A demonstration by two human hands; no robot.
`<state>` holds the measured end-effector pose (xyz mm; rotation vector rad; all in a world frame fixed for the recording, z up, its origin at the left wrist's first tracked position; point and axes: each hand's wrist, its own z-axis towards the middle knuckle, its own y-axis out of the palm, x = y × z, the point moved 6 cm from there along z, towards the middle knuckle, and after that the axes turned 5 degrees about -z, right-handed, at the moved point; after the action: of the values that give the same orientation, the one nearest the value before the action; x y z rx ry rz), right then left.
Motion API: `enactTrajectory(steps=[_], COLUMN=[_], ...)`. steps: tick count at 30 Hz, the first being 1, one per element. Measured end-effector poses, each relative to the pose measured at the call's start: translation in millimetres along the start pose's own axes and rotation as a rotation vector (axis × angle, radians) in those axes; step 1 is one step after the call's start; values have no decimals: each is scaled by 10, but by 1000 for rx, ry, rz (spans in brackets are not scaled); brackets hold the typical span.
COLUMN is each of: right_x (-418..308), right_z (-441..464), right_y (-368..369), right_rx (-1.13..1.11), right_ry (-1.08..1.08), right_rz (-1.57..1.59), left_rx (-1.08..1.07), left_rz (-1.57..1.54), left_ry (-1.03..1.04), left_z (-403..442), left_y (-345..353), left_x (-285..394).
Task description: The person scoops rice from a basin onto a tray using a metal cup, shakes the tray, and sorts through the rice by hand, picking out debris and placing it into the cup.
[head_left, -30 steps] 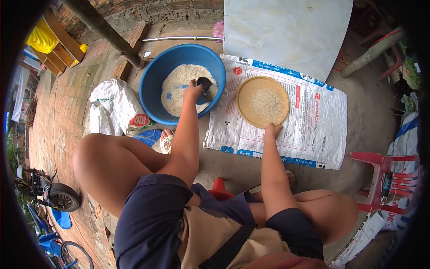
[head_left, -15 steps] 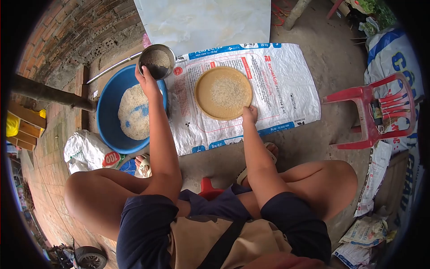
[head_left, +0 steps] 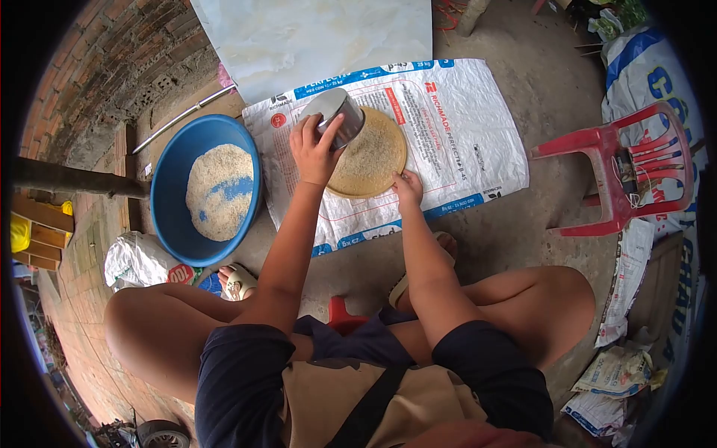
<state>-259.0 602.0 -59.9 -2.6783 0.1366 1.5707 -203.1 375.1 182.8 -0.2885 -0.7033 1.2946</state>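
My left hand (head_left: 317,149) grips a metal bowl (head_left: 340,117), which is tilted over the left part of a round tan tray (head_left: 401,153). Pale grains (head_left: 364,154) lie on the tray, partly hidden by the bowl. At the tray's lower right rim, my right hand (head_left: 408,188) holds on with its fingers. Under the tray is a flattened white printed sack (head_left: 478,112). To the left stands a blue basin (head_left: 159,196) holding more pale grain (head_left: 213,205), with blue bottom showing through.
A red plastic chair (head_left: 614,168) stands at the right, with a dark object on its seat. A pale marbled board (head_left: 321,37) lies beyond the sack. White bags (head_left: 134,261) sit below the basin. A metal pole (head_left: 183,119) lies behind it.
My left hand has taken the metal bowl out of the basin, across to the right, and tipped it over the tray. My right hand stays at the tray's rim. The view has turned and shifted.
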Motion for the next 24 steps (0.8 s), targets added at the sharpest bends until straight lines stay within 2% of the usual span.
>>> enactTrajectory(steps=[1, 3, 5, 7, 9, 11, 13, 15, 16, 17, 18, 20, 21, 22, 23, 24], right_x=[-6, -24, 238, 249, 92, -174, -157, -202, -273, -362, -490, -558, -530, -584, -650, -637], right_z=[-8, -20, 258, 283, 179, -17, 53, 9, -61, -140, -254, -254, -142, -78, -7, 215], right_y=[13, 12, -34, -6, 22, 85, 144, 235, 253, 296, 318, 319, 250, 179, 98, -4], right_rx=[-6, 61, 117, 153, 238, 262, 290, 335, 392, 383, 406, 464, 462, 456, 451, 392], right_ry=[6, -6, -99, -122, -149, -94, -97, -146, -186, -188, -193, -252, -252, -308, -366, -369], right_rz=[0, -50, -271, -346, -581, -737, -755, -657, -562, -565, -517, -366, -321, -322, -320, -272], left_rx=[48, 131, 296, 467, 614, 597, 479, 318, 345, 414, 525, 493, 408, 301, 192, 87], left_rz=[27, 68, 138, 322, 534, 524, 473, 478, 578, 739, 635, 528, 453, 368, 99, -216], left_ry=[49, -29, -201, -397, -724, -1239, -1549, -1690, -1580, -1345, -1101, -718, -591, -492, -439, -548], left_z=[11, 41, 109, 113, -52, -425, -851, -1136, -1158, -1177, -1047, -493, -316, -173, -94, -63], left_y=[-49, -160, -393, -726, -1071, -1350, -1473, -1424, -1369, -1251, -1143, -989, -861, -737, -562, -378], left_x=[20, -168, -528, -974, -1440, -1886, -2162, -2215, -2164, -2176, -1963, -1230, -1003, -835, -816, -820])
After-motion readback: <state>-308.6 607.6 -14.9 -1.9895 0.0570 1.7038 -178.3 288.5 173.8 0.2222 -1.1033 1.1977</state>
